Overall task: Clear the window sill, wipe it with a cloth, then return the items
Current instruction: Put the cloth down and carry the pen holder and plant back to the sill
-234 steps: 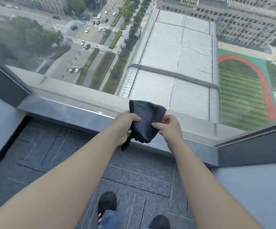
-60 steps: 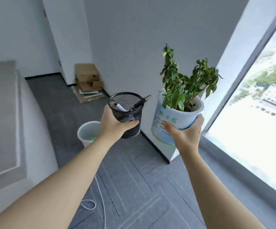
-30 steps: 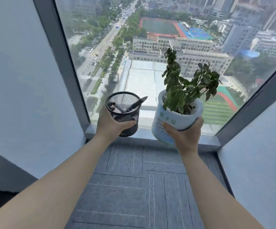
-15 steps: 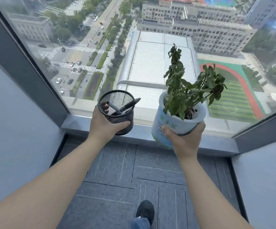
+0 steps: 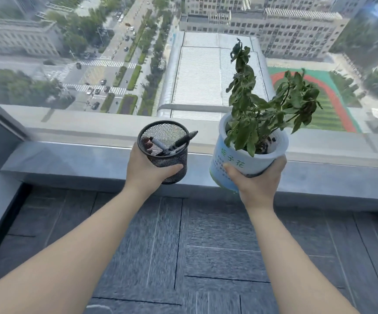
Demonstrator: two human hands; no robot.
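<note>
Left hand [image 5: 148,171] gripped the black mesh pen cup [image 5: 165,150]; right hand [image 5: 257,180] cupped the white plant pot [image 5: 240,164]. Both were held in the air, closer to the grey window sill [image 5: 70,159] than half a second before. The shoe had left view.

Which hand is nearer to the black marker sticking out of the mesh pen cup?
Left. The left hand grips the black mesh pen cup holding the marker; the right hand holds the white plant pot further right.
</note>
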